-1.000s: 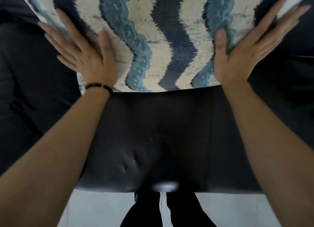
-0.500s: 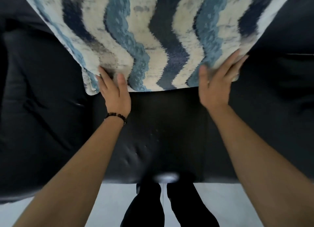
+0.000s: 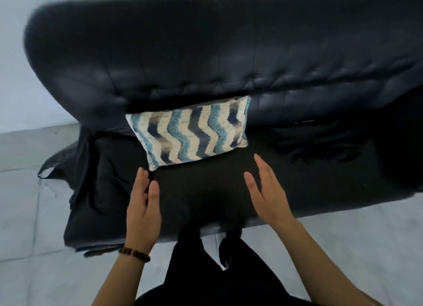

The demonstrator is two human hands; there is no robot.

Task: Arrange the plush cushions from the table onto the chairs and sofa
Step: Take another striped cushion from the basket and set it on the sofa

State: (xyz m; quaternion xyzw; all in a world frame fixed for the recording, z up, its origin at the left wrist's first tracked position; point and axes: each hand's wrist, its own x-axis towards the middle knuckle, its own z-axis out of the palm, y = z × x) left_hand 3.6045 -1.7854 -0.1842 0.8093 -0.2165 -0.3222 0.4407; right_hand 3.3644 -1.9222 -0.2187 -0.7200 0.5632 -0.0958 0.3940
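A plush cushion [image 3: 192, 132] with blue, navy and cream zigzag stripes leans against the tufted backrest of a black leather sofa [image 3: 206, 54], resting on the seat. My left hand [image 3: 143, 209], with a bead bracelet on the wrist, hovers over the seat just in front of the cushion's lower left corner, fingers apart and holding nothing. My right hand [image 3: 267, 196] is off the cushion too, open above the seat below the cushion's right end.
The sofa's left armrest [image 3: 91, 191] is draped in loose black cover. Grey tiled floor [image 3: 27, 214] lies to the left and in front. My dark-trousered legs [image 3: 206, 271] stand against the sofa's front edge. A pale wall [image 3: 11, 54] is behind.
Both hands have let go of the cushion and pulled back toward me. The view has drawn away, so the cushion now sits small against the backrest.
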